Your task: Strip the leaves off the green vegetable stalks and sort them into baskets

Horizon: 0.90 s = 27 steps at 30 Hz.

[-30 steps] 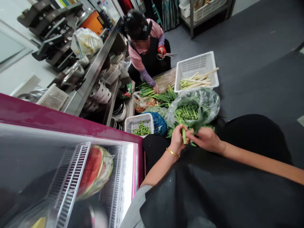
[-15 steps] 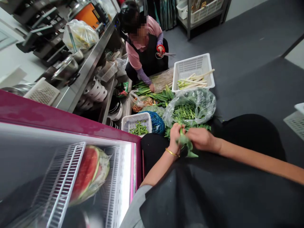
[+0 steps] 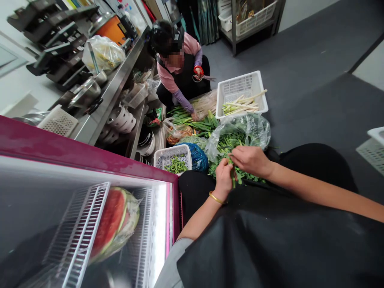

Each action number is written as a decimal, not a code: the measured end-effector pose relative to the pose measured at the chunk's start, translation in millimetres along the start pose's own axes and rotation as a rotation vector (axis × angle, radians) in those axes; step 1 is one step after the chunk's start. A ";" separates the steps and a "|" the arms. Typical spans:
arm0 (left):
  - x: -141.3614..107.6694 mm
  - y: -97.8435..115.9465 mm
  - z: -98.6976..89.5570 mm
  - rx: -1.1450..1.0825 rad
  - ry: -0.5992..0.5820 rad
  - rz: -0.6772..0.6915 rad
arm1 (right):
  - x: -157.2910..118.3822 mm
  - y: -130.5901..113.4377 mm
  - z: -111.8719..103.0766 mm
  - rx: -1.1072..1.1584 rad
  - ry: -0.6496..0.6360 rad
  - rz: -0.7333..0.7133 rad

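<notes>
My left hand, with a gold bracelet at the wrist, is closed around a green vegetable stalk whose lower end sticks out beside the fingers. At the stalk's upper end my right hand pinches with thumb and fingers, close to the left fingertips. Just beyond both hands lies a heap of leafy greens, partly inside a clear plastic bag. To the left, a small white basket contains short green pieces.
A co-worker squats ahead, holding red-handled scissors by long green stalks. A larger white basket holds pale stalks. At left stand an open fridge with cut watermelon and a steel counter.
My right hand has moved slightly up and away to the stalk's top. The broad leaf that hung between my hands no longer shows there. The co-worker's scissors shifted slightly.
</notes>
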<state>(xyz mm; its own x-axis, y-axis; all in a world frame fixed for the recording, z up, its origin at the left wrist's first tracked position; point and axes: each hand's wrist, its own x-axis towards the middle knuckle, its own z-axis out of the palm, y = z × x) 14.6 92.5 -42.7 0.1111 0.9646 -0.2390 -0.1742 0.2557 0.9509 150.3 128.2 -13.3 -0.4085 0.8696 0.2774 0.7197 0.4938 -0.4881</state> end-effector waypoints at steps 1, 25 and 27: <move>0.7 2.7 0.4 -0.056 -0.025 -0.042 | -9.5 -5.5 1.8 0.006 -0.018 -0.115; -0.7 4.0 -3.6 0.272 0.118 0.235 | 4.6 17.4 3.4 0.263 -0.177 0.177; 3.9 0.0 -5.1 0.198 0.077 0.132 | 0.3 9.1 7.1 0.093 -0.081 0.077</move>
<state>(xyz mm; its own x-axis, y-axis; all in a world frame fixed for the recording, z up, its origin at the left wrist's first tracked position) 10.1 96.6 -44.7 0.0234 0.9928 -0.1174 0.0139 0.1171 0.9930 152.7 132.9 -23.5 -0.4008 0.9003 0.1699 0.6969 0.4200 -0.5813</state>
